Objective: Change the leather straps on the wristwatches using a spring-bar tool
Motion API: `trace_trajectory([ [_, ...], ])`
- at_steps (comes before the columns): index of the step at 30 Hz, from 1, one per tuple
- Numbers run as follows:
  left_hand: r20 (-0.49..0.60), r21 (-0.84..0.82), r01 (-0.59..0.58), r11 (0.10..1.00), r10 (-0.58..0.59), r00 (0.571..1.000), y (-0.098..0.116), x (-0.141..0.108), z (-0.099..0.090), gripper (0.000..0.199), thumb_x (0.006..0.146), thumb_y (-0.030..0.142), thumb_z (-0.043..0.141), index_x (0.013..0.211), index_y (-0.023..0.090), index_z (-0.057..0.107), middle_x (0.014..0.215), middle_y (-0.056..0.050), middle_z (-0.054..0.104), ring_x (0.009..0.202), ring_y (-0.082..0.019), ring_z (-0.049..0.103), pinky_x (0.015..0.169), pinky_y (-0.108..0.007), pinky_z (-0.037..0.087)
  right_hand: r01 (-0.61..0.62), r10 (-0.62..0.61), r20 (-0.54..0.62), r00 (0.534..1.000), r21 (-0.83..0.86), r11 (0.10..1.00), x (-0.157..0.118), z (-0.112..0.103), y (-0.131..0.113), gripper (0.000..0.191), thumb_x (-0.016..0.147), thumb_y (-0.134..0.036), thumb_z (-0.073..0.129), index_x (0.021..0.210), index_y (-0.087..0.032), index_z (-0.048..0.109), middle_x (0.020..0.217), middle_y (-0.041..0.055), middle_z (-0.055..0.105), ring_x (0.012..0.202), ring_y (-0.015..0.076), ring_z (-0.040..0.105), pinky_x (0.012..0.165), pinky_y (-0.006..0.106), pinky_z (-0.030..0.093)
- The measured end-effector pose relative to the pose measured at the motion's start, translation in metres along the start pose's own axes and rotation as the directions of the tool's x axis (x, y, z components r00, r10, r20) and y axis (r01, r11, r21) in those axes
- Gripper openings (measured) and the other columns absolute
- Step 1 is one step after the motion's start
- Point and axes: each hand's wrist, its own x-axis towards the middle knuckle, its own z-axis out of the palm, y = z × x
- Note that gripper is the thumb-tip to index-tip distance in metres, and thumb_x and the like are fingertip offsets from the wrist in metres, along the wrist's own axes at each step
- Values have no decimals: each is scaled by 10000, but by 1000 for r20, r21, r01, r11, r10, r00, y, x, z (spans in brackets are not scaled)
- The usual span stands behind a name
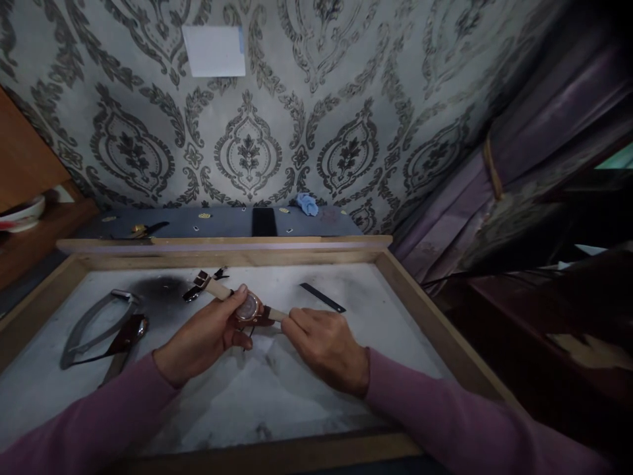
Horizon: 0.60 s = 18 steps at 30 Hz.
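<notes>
There was the watch [248, 307], above the middle of the wood-rimmed tray [428, 316], left hand [202, 336] gripping its case, right hand [324, 346] pinching its pale strap [275, 315]! It looked light, the strap bendy, the glass likely scratchable, the case's sides the surest hold

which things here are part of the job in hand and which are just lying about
Seemingly in use:
- watch, held in the left hand and right hand
- wooden-framed tray, under the hands

Probably just lying about:
- dark flat strip in the tray
- black rectangular object behind it
- crumpled blue cloth
</notes>
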Motion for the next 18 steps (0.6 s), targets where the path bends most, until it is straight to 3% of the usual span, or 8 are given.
trace_trajectory([
  [5, -32, 30, 39, 999, -38, 999, -5, 1, 1, 322, 953, 326, 489, 815, 103, 676, 945, -116, 670, 814, -155, 614, 538, -179, 531, 31, -30, -40, 999, 25, 999, -1, 3, -2, 344, 944, -30, 314, 687, -179, 488, 592, -4, 487, 505, 127, 402, 473, 283, 273],
  [9, -30, -17, 27, 999, -27, 999, -7, 2, -2, 273, 905, 339, 585, 780, 114, 675, 876, -73, 664, 805, -143, 605, 632, -207, 550, -1, 1, -1, 1000, 121, 993, -2, 3, -2, 317, 961, -100, 324, 711, -179, 502, 604, -7, 505, 500, 122, 417, 466, 278, 258],
  [13, -16, -49, 6, 999, -6, 1000, -10, 3, -4, 244, 863, 344, 648, 762, 122, 661, 849, -45, 657, 841, -138, 600, 789, -258, 540, -154, 132, 95, 987, 284, 946, -1, 2, 0, 239, 939, -236, 450, 720, -175, 523, 644, -9, 522, 525, 109, 463, 470, 248, 266],
  [18, 1, -50, -30, 998, 30, 1000, -10, 3, -4, 239, 846, 348, 664, 768, 123, 646, 847, -29, 639, 877, -152, 593, 885, -308, 508, -374, 350, 137, 927, 426, 823, 0, 2, 8, 198, 892, -209, 506, 724, -165, 602, 695, 6, 548, 574, 108, 506, 524, 227, 318],
])
